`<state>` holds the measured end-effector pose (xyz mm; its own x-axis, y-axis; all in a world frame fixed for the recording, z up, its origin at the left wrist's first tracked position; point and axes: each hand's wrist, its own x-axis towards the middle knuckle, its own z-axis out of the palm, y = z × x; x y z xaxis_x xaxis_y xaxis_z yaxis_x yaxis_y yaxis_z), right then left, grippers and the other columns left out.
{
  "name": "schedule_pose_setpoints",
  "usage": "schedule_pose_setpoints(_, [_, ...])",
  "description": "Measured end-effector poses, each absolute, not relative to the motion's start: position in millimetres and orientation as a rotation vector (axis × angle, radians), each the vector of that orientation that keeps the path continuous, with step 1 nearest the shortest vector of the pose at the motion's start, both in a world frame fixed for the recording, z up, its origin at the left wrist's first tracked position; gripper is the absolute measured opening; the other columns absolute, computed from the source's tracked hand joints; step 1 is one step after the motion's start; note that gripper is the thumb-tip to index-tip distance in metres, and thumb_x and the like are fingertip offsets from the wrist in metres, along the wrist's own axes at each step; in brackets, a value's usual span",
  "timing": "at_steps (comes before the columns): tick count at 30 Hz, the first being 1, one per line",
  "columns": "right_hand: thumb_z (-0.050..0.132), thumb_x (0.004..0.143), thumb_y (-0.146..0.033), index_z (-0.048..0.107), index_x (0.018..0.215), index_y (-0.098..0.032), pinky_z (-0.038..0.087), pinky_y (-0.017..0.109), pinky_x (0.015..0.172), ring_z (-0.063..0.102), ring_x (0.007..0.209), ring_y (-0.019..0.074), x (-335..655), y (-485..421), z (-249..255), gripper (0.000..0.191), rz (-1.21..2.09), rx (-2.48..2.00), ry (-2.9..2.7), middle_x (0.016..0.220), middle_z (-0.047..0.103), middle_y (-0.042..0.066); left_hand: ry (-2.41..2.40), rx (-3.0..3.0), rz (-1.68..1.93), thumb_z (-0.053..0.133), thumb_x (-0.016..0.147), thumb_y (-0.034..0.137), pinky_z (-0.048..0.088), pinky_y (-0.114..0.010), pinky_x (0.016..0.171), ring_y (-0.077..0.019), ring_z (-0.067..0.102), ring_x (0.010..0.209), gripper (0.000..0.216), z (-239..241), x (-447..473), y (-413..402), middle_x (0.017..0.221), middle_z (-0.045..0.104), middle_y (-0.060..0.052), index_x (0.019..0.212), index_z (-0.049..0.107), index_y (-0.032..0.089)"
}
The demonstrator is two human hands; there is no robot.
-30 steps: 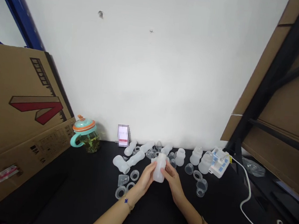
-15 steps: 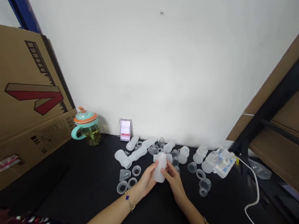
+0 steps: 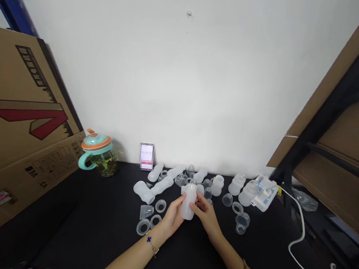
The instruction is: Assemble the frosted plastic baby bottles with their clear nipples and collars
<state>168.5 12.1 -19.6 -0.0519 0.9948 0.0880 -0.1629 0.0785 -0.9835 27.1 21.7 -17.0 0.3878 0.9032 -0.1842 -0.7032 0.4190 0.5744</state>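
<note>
A whitish, translucent baby bottle [image 3: 187, 207] is held nearly upright between my two hands, over the black table. My left hand [image 3: 173, 215] wraps around its left side. The fingers of my right hand [image 3: 207, 213] close on its right side, thumb across the front. A clear nipple seems to top the bottle, though it blends with the parts behind. Left of my left hand lie several ring collars [image 3: 143, 227] and a clear cap [image 3: 146, 211]. Behind my hands are several loose bottle bodies [image 3: 163, 185] on their sides, among clear small parts.
Two bottles with clear tops [image 3: 237, 184] stand at the right beside a white power strip [image 3: 264, 194], whose white cable [image 3: 303, 233] curls forward. A teal-lidded glass teapot [image 3: 103, 156] and a phone [image 3: 146, 156] are at the back left. Cardboard boxes [image 3: 22, 145] flank the left side.
The whole view has shifted slightly, so things appear a little further left. Both hands keep hold of the bottle, which now leans a little more.
</note>
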Motion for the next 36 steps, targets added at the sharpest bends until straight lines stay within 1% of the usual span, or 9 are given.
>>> schedule_pose_setpoints(3, [0.077,0.073,-0.049,0.068,0.122,-0.022,0.057,0.037,0.071,0.069,0.091,0.0274,178.8,14.0,-10.4,0.056,1.182,-1.087,-1.199,0.111,0.073,0.009,0.548,0.420,1.073,0.064,0.091,0.036,0.054,-0.033,0.084,-0.0264,0.071,0.093,0.036,-14.4,26.3,21.3,0.100,0.074,-0.016,0.111,0.069,0.005])
schedule_pose_setpoints(5, [0.072,0.078,-0.050,0.068,0.121,-0.022,0.056,0.036,0.073,0.069,0.091,0.0267,191.4,16.3,0.0,0.051,1.009,-1.172,-1.252,0.116,0.072,0.010,0.576,0.416,1.070,0.064,0.092,0.036,0.055,-0.032,0.080,-0.0247,0.071,0.088,0.036,-11.3,25.3,20.7,0.102,0.074,-0.017,0.110,0.069,0.006])
schedule_pose_setpoints(9, [0.063,0.085,-0.050,0.072,0.108,-0.022,0.053,0.035,0.072,0.069,0.087,0.0254,223.4,25.1,18.3,0.037,0.663,-1.325,-1.406,0.107,0.075,0.009,0.611,0.433,1.068,0.061,0.094,0.036,0.056,-0.030,0.073,-0.0216,0.070,0.081,0.035,-3.4,23.4,20.2,0.105,0.073,-0.018,0.108,0.069,0.005])
schedule_pose_setpoints(11, [0.063,0.084,-0.050,0.074,0.100,-0.022,0.051,0.034,0.068,0.068,0.079,0.0248,237.3,30.4,21.7,0.034,0.574,-1.415,-1.513,0.093,0.076,0.008,0.619,0.431,1.071,0.060,0.095,0.035,0.056,-0.029,0.071,-0.0207,0.070,0.079,0.035,-0.5,23.0,20.3,0.104,0.073,-0.017,0.108,0.070,0.004])
schedule_pose_setpoints(14, [0.066,0.080,-0.048,0.073,0.088,-0.023,0.050,0.035,0.071,0.067,0.078,0.0248,250.9,35.8,19.9,0.027,0.521,-1.491,-1.750,0.087,0.075,0.006,0.624,0.429,1.071,0.059,0.095,0.035,0.056,-0.029,0.070,-0.0203,0.070,0.078,0.035,1.0,23.0,20.4,0.104,0.073,-0.017,0.108,0.070,0.004])
schedule_pose_setpoints(21, [0.077,0.068,-0.036,0.069,0.105,-0.025,0.049,0.035,0.083,0.065,0.094,0.0266,257.9,38.9,3.3,0.039,0.652,-1.552,-1.956,0.105,0.072,0.006,0.638,0.429,1.082,0.060,0.094,0.036,0.055,-0.028,0.068,-0.0203,0.070,0.078,0.035,-1.0,22.7,20.7,0.104,0.073,-0.017,0.109,0.069,0.006])
schedule_pose_setpoints(27, [0.079,0.060,-0.023,0.075,0.101,-0.025,0.047,0.038,0.084,0.064,0.090,0.0282,259.4,41.0,-8.5,0.041,0.781,-1.484,-1.880,0.103,0.074,0.007,0.646,0.414,1.081,0.060,0.094,0.035,0.055,-0.027,0.066,-0.0195,0.070,0.075,0.034,-2.2,21.7,22.9,0.101,0.074,-0.015,0.111,0.068,0.006])
schedule_pose_setpoints(32, [0.084,0.056,-0.028,0.077,0.086,-0.027,0.048,0.038,0.080,0.062,0.078,0.0261,254.3,38.1,-1.1,0.031,0.893,-1.390,-1.710,0.082,0.073,0.003,0.669,0.407,1.089,0.061,0.093,0.036,0.055,-0.027,0.064,-0.0195,0.071,0.074,0.036,-3.6,20.7,23.6,0.101,0.074,-0.015,0.113,0.066,0.007])
schedule_pose_setpoints(36, [0.086,0.059,-0.036,0.074,0.096,-0.024,0.052,0.039,0.081,0.066,0.090,0.0279,242.7,36.2,6.7,0.041,1.038,-1.284,-1.487,0.095,0.074,0.004,0.675,0.424,1.090,0.060,0.094,0.037,0.055,-0.027,0.063,-0.0190,0.070,0.072,0.037,-2.4,19.9,23.3,0.101,0.074,-0.016,0.113,0.066,0.005])
